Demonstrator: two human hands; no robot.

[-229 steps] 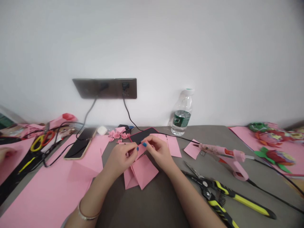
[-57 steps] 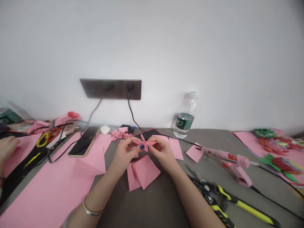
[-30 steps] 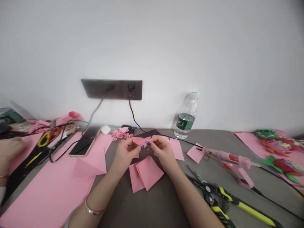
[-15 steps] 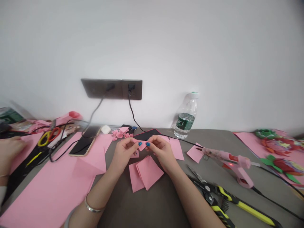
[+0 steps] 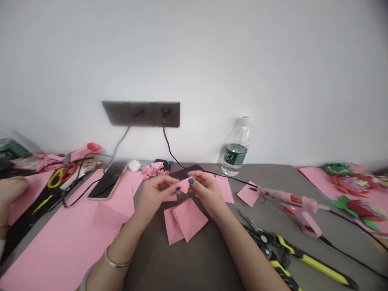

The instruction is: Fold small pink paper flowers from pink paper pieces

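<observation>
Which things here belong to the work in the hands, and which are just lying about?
In the work: left hand, right hand, folded pink paper piece, pink paper squares.
Lying about: hot glue gun, yellow-handled pliers, yellow-and-red scissors, smartphone, water bottle.

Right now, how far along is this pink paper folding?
Done: a cluster of small folded pink paper pieces lies near the wall. In hand: the left hand and right hand pinch one small folded pink piece. Left: the pink paper squares lie flat below the hands.
</observation>
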